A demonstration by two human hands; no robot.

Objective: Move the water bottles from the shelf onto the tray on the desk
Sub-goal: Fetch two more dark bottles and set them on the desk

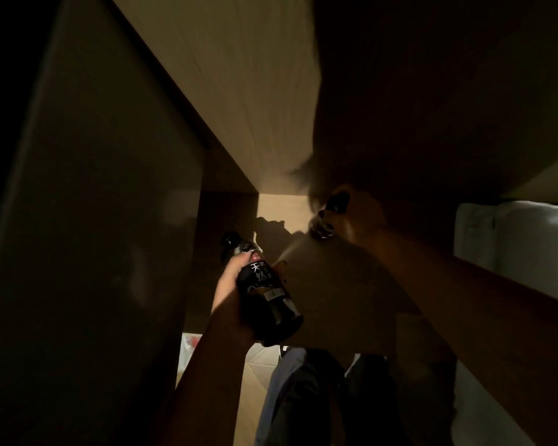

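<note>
The scene is dim. My left hand [231,280] grips a dark water bottle [264,294] with white characters on its label, cap pointing up and left. My right hand [355,220] reaches up to the right and holds a second dark bottle [331,217], seen mostly in shadow, near the edge of a pale shelf board [322,259]. The tray and the desk are out of view.
A tall dark cabinet panel [94,220] fills the left. A light wooden surface [239,91] runs overhead. Something white [512,236] stands at the right. Below lie cardboard [255,375] and dark clothing [303,397].
</note>
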